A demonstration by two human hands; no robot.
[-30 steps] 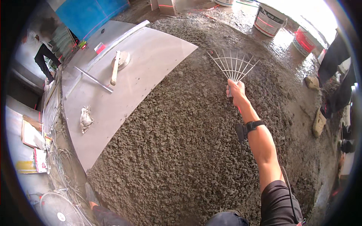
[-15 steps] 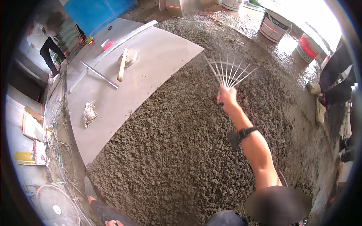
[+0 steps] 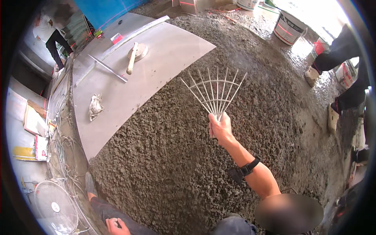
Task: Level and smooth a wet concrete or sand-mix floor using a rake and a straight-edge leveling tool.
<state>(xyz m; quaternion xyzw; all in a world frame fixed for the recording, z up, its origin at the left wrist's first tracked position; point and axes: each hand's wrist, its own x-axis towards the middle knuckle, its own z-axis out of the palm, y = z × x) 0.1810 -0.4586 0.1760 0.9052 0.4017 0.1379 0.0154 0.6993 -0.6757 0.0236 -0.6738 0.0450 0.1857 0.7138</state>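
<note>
My right hand is closed round the short handle of a fan rake. Its thin pale tines spread away from me, joined by curved cross wires, over rough grey mortar. Whether the tips touch the mortar I cannot tell. A black strap device is round my right forearm. At the lower left my left hand rests by my dark trouser leg, its fingers curled; what they hold, if anything, is hidden.
Left of the mortar lies a large grey tile bearing a mallet, a long straightedge, a metal bar and a crumpled bag. Buckets stand at the far right. Another person's legs are at right; a fan stands left.
My right hand has drawn the rake nearer and to the left, and its tines show more broadly. My left hand shows more. The person at right has a foot farther forward.
</note>
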